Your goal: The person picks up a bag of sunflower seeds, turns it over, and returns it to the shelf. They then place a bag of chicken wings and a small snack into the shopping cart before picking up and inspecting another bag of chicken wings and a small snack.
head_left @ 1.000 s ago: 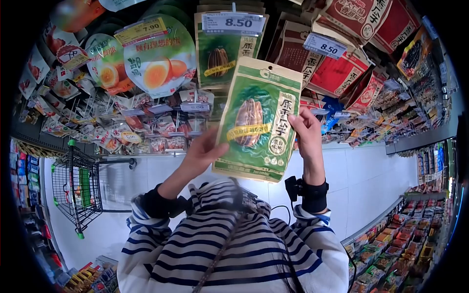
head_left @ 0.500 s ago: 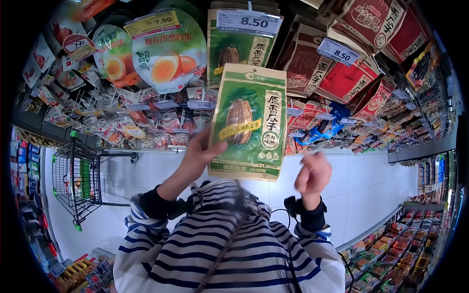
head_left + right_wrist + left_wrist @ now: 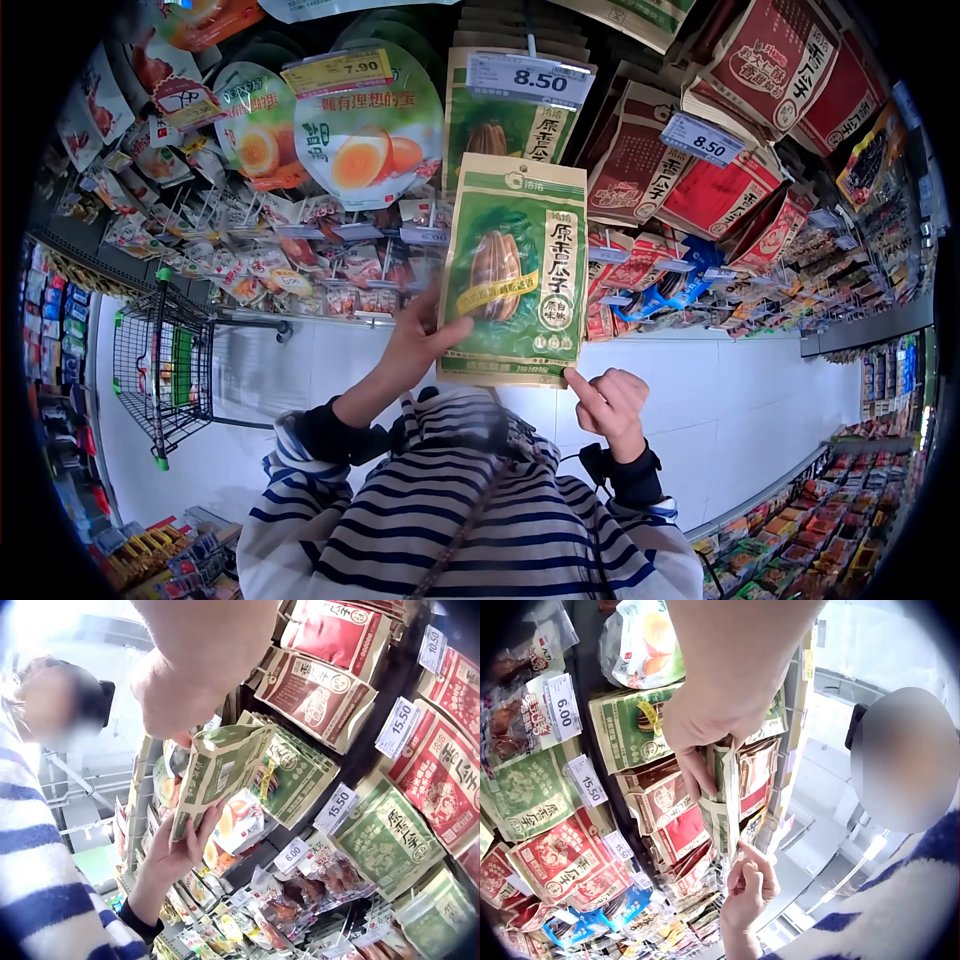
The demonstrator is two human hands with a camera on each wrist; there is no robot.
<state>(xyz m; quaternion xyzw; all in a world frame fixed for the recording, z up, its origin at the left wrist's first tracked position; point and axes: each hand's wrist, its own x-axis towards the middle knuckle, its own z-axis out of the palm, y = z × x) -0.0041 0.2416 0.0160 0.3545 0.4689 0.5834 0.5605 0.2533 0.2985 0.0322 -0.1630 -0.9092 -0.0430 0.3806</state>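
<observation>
My left hand (image 3: 412, 342) grips a green and tan bag of sunflower seeds (image 3: 505, 275) by its left edge, thumb across the front and fingers behind. The bag is upright, its printed front facing me. At its lower right corner is my right hand (image 3: 612, 402), index finger stretched to the edge and the other fingers curled. In the left wrist view the bag (image 3: 721, 799) appears edge-on, with the right fingertip right at its border. From the right wrist, the bag's back (image 3: 221, 776) shows, with left fingers (image 3: 202, 825) spread against it.
Matching green bags (image 3: 515, 105) hang behind a price tag (image 3: 530, 80). Red and brown bags (image 3: 725, 185) hang to the right, egg packs (image 3: 365, 140) to the left. A black and green shopping cart (image 3: 165, 365) stands on the pale floor (image 3: 715, 400) at left.
My right hand has let go of the bag's right edge, dropped away, then come back with its index finger at the lower corner. The left hand keeps hold of the bag.
</observation>
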